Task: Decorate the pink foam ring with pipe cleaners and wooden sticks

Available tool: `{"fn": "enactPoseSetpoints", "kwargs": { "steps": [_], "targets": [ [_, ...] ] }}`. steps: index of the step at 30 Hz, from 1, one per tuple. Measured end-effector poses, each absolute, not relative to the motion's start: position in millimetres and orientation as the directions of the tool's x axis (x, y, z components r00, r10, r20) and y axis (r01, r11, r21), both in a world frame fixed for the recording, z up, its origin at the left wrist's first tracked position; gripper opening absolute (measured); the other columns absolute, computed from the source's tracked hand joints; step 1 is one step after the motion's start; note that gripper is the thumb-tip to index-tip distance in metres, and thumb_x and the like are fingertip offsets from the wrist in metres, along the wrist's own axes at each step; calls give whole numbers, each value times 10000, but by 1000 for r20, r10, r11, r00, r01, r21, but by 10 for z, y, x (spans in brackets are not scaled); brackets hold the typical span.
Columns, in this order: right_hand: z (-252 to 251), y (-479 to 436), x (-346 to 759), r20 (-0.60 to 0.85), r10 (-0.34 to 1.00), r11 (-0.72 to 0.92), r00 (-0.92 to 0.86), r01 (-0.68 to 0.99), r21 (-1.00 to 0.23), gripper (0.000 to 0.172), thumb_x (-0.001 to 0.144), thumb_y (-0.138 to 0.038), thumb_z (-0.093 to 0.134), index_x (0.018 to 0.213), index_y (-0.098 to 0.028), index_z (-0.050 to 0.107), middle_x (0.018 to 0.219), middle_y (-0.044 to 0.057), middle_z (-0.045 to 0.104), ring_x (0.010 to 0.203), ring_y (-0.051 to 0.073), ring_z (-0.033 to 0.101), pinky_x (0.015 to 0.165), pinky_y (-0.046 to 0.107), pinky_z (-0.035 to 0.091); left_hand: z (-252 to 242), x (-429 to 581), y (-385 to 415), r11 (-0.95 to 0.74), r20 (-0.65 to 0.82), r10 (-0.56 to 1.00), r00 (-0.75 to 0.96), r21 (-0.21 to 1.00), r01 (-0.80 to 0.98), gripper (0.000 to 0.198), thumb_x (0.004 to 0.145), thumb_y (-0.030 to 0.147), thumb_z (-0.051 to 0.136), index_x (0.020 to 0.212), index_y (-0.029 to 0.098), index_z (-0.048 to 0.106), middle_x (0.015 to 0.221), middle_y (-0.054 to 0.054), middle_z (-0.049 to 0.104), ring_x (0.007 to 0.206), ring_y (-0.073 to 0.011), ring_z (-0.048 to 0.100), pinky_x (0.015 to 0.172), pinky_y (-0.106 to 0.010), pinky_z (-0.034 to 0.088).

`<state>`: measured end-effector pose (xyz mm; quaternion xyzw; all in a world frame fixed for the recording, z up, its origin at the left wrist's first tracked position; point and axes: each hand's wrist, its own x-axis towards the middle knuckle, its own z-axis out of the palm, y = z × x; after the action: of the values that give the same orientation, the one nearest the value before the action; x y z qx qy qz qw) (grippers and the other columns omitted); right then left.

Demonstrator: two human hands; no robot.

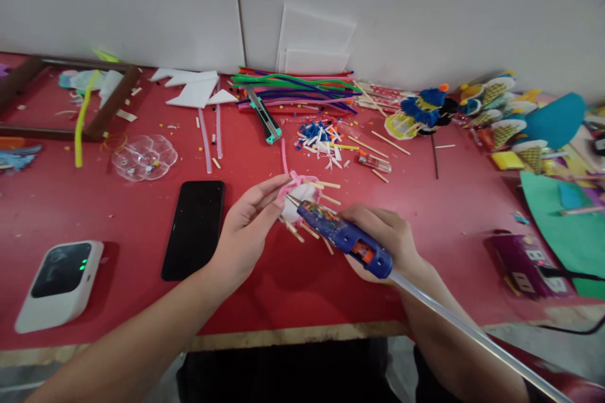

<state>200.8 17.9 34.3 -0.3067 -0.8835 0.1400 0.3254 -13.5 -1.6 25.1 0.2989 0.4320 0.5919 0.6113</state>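
My left hand (246, 227) pinches a small craft piece (302, 192), white with a pink pipe cleaner and thin wooden sticks, just above the red table (118, 214). My right hand (382, 239) grips a blue hot glue gun (343, 236). Its metal nozzle points left and touches the craft piece near my left fingertips. A long clear glue stick (472, 337) juts out of the gun's back toward the lower right.
A black phone (195, 227) and a white device (59, 283) with green lights lie at left. Behind are a clear plastic tray (144, 157), a utility knife (265, 118), coloured pipe cleaners (297, 91), cut scraps (321, 138), and finished crafts (425, 110). A purple power strip (524, 264) sits at right.
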Motion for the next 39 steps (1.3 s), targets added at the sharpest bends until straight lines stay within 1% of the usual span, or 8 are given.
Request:
{"fn": "enactPoseSetpoints", "kwargs": {
  "steps": [8, 14, 17, 23, 29, 34, 37, 39],
  "targets": [
    [340, 168, 2003, 487, 635, 773, -600, 480, -415, 140, 832, -215, 522, 968, -190, 545, 733, 28, 615, 619, 141, 573, 562, 249, 460, 266, -131, -32, 113, -155, 986, -63, 896, -429, 230, 843, 227, 696, 1069, 249, 732, 1171, -43, 737, 1118, -199, 665, 984, -298, 509],
    [348, 147, 1964, 482, 665, 746, -571, 545, -382, 59, 807, -199, 507, 865, -212, 509, 658, -4, 560, 546, 128, 506, 509, 236, 412, 244, -130, -29, 94, -133, 989, -66, 905, -414, 220, 854, 222, 678, 1069, 243, 720, 1176, -37, 734, 1125, -186, 660, 990, -287, 503],
    [342, 136, 1932, 485, 667, 742, -566, 566, -360, 71, 785, -207, 525, 845, -218, 490, 648, -5, 558, 546, 135, 509, 503, 238, 403, 221, -128, -27, 95, -148, 984, -97, 904, -416, 244, 849, 223, 681, 1092, 229, 699, 1138, -49, 746, 1101, -187, 672, 968, -293, 516],
    [323, 135, 1894, 467, 686, 725, -558, 585, -365, 75, 782, -216, 532, 784, -225, 458, 599, -27, 498, 496, 120, 444, 475, 232, 361, 209, -132, -34, 113, -178, 975, -136, 916, -385, 275, 831, 243, 691, 1104, 211, 685, 1110, -66, 750, 1071, -202, 682, 866, -282, 550],
    [344, 138, 1893, 438, 696, 717, -569, 586, -377, 92, 793, -226, 535, 757, -227, 450, 593, -30, 507, 487, 113, 446, 473, 227, 352, 226, -131, -31, 118, -181, 974, -134, 918, -378, 258, 824, 256, 692, 1077, 208, 703, 1113, -71, 747, 1055, -203, 685, 898, -300, 544],
    [349, 146, 1893, 444, 690, 723, -571, 574, -386, 93, 791, -240, 529, 759, -230, 442, 578, -40, 481, 469, 108, 425, 462, 226, 343, 226, -131, -31, 127, -189, 971, -145, 925, -359, 274, 817, 264, 696, 1086, 208, 703, 1049, -63, 755, 923, -187, 700, 728, -274, 570],
    [340, 147, 1893, 447, 688, 725, -572, 569, -388, 73, 772, -215, 524, 816, -225, 467, 618, -25, 542, 499, 118, 474, 486, 225, 381, 218, -131, -29, 127, -192, 970, -149, 922, -365, 261, 817, 259, 696, 1072, 203, 706, 1014, -52, 756, 850, -162, 692, 700, -262, 559],
    [338, 148, 1891, 450, 679, 734, -580, 556, -390, 101, 767, -208, 515, 862, -222, 484, 656, -10, 583, 530, 128, 516, 508, 228, 411, 217, -129, -27, 125, -192, 970, -151, 921, -368, 257, 815, 257, 698, 1067, 203, 709, 1011, -47, 754, 818, -148, 684, 693, -257, 553]
  ]
}}
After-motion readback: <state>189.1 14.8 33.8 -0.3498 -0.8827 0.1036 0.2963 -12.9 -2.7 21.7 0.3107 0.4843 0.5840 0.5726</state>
